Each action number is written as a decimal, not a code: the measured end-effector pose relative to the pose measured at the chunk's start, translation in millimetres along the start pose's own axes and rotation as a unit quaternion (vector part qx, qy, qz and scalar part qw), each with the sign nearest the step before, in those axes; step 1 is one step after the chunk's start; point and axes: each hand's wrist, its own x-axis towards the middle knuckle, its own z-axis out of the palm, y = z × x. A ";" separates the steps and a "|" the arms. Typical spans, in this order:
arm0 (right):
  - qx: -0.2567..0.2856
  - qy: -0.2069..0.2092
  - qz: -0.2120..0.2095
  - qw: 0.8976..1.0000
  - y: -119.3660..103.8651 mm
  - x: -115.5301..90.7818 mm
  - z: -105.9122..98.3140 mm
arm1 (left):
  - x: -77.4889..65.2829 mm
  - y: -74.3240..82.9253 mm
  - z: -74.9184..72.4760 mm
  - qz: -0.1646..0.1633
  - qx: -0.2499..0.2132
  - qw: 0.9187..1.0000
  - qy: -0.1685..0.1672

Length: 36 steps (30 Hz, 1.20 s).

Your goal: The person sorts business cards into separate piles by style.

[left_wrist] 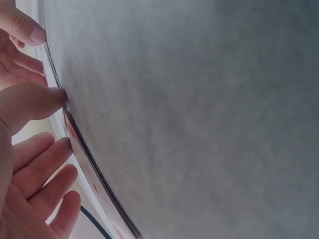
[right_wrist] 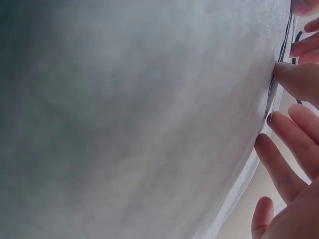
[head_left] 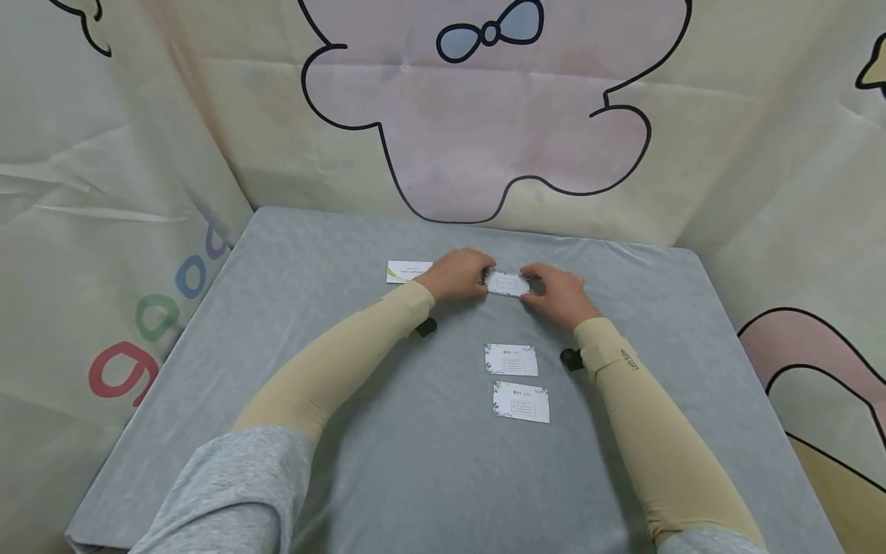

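A white card point(head_left: 507, 285) with leafy corners and a small printed box lies on the grey cloth between the two hands. My left hand point(head_left: 460, 274) holds its left end between thumb and fingers. At the opposite end, my right hand point(head_left: 559, 295) pinches the card's edge with thumb and fingertips. Both thumbs are on the near side. In the left wrist view, the left hand point(left_wrist: 32, 164) is at the frame's edge; the card's face is too edge-on to make out. The right wrist view shows the right hand point(right_wrist: 294, 164) with its other fingers spread.
Two similar leafy cards, one point(head_left: 511, 359) above the other point(head_left: 521, 402), lie nearer on the grey cloth-covered table point(head_left: 429, 477). A white card with a yellow-green stripe point(head_left: 407, 271) is partly hidden behind the left hand. A patterned curtain point(head_left: 554, 146) hangs at the back.
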 end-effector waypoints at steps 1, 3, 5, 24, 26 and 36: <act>0.001 -0.001 0.001 1.000 0.1 -0.9 -0.3 | 0.2 0.4 0.2 -0.002 -0.001 1.000 -0.001; 0.001 -0.001 0.003 1.000 -0.2 -2.8 -1.1 | 0.1 1.6 0.5 -0.006 -0.001 1.000 -0.002; 0.000 -0.002 0.004 1.000 -0.8 -5.4 -2.1 | -1.7 3.4 0.3 -0.007 -0.001 1.000 0.002; -0.027 -0.015 -0.084 0.996 -22.5 -126.1 0.1 | -105.1 74.6 17.6 0.110 0.039 0.993 -0.014; -0.029 -0.014 -0.088 0.996 -22.7 -134.1 4.3 | -108.2 76.8 21.9 0.112 0.041 0.993 -0.016; -0.022 -0.002 -0.095 0.995 -25.7 -143.5 9.7 | -112.8 81.3 33.6 0.094 0.040 0.995 -0.003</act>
